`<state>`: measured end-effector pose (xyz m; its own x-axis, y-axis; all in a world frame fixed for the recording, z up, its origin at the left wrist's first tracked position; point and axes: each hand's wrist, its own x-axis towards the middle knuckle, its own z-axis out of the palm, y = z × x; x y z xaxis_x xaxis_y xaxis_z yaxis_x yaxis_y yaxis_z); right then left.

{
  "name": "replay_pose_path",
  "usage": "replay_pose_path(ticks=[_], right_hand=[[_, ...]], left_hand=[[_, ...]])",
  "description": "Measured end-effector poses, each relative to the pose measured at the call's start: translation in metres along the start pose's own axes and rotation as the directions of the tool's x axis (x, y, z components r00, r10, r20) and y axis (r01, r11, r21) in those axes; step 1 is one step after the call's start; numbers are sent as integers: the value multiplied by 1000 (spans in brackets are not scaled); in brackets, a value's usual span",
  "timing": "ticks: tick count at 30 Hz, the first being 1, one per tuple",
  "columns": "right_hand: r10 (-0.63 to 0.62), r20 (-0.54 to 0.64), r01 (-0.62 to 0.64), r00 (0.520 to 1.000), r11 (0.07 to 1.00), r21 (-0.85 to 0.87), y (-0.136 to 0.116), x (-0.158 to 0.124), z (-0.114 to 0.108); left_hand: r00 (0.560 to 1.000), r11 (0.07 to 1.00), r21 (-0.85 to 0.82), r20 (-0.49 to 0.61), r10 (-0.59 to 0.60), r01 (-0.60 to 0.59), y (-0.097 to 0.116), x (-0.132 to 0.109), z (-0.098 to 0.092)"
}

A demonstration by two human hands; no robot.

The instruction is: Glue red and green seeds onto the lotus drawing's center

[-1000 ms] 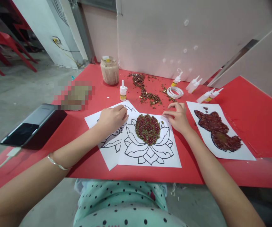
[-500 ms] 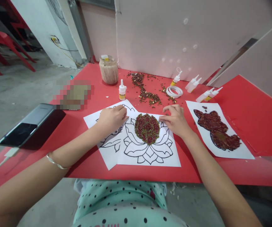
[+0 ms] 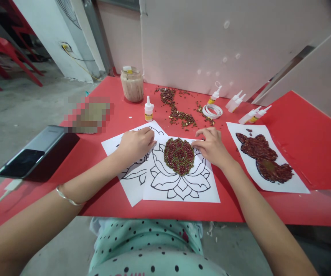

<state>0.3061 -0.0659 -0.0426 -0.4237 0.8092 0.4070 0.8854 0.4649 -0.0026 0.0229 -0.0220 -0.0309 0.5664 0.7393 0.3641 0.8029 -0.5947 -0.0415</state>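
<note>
The lotus drawing point(image 3: 179, 188) lies on the table, its round centre point(image 3: 179, 157) covered with red and green beans. My left hand point(image 3: 138, 142) rests at the drawing's upper left, over a second line drawing point(image 3: 133, 189) partly beneath the first. Its fingers are curled in, and whatever may be between them is hidden. My right hand point(image 3: 209, 143) is at the upper right of the bean-covered centre, thumb and forefinger apart and tips close to the beans. I see nothing held in it.
Loose beans point(image 3: 179, 115) lie scattered behind the drawing. Around them are a jar point(image 3: 132, 84), a small glue bottle point(image 3: 148, 109), several more bottles point(image 3: 234, 102) and a white tape ring point(image 3: 212, 111). A bean-covered picture point(image 3: 264, 157) sits right, a plugged-in phone point(image 3: 35, 153) left.
My right hand has shifted slightly left toward the bean-covered centre. My left hand and the papers stay where they were.
</note>
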Motion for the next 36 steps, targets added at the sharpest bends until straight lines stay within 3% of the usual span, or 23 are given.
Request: replay_pose_path(ticks=[36], right_hand=[[16, 17, -16, 1000, 1000, 7, 2, -3, -7]], left_hand=[[991, 999, 37, 127, -44, 39, 3, 1, -3]])
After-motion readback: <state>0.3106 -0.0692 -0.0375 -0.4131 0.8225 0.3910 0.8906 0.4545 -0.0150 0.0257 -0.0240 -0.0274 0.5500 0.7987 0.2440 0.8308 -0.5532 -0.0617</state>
